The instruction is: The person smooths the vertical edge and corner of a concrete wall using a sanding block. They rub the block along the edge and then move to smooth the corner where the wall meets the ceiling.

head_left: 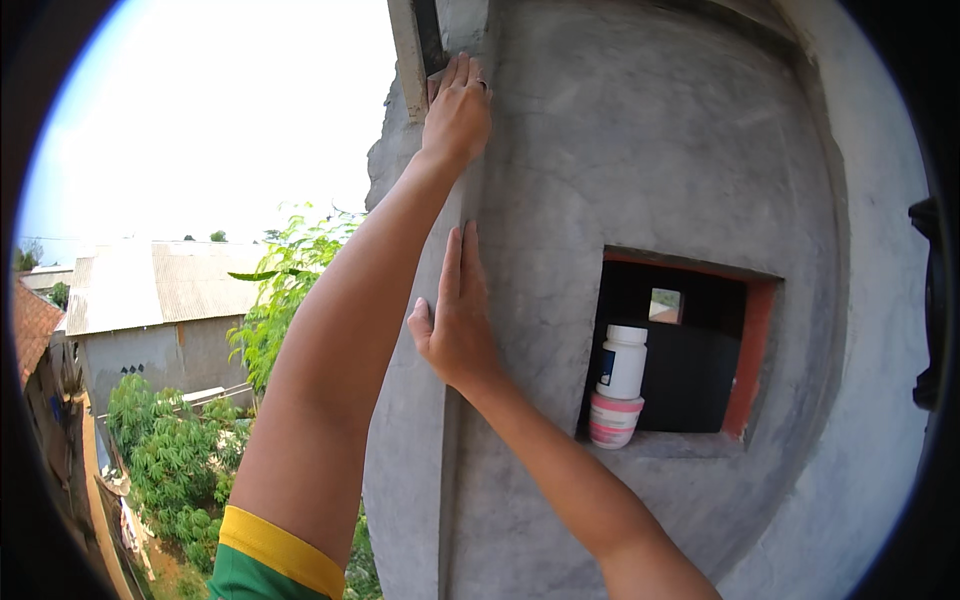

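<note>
High on the grey plastered pillar [420,440], my left hand [460,112] lies over the corner with its fingers close together and bent around the edge. A small reddish-brown piece [433,86], perhaps sandpaper, sticks out beside its fingers; most of it is hidden under the hand. Lower down, my right hand [458,315] rests flat against the same pillar, fingers stretched upward and thumb apart, with nothing in it. A narrow framed strip [408,60] stands just left of my left hand.
Right of my hands, a square opening [762,350] with a reddish inner side cuts through the grey wall [660,150]. On its sill a white bottle [624,365] stands on a pink-and-white tub [613,422]. Left and below are trees [170,450] and a metal-roofed building [165,285].
</note>
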The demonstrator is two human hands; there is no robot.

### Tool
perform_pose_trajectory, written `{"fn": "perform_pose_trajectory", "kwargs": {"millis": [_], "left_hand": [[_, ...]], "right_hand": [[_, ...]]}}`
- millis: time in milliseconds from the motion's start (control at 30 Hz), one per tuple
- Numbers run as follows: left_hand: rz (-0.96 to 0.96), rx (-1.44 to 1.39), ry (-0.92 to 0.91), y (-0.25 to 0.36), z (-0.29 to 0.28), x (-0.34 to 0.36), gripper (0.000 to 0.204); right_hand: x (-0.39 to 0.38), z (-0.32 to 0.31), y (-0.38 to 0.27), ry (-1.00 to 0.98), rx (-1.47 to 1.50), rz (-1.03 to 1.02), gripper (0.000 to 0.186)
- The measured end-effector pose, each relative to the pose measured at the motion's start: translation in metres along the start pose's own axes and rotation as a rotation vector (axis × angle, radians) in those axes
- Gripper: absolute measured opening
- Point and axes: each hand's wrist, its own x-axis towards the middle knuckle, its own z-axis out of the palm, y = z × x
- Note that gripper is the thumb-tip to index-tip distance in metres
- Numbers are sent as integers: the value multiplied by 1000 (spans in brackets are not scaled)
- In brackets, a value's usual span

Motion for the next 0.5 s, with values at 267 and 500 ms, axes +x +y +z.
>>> {"fn": "perform_pose_trajectory", "kwargs": {"millis": [267, 500], "left_hand": [[-43, 63, 19, 5, 2, 15, 49], [21, 65, 70, -2, 4, 16, 49]], "right_hand": [[-2, 1, -1, -1, 32, 27, 92], [-1, 2, -1, 3, 19, 13, 93]]}}
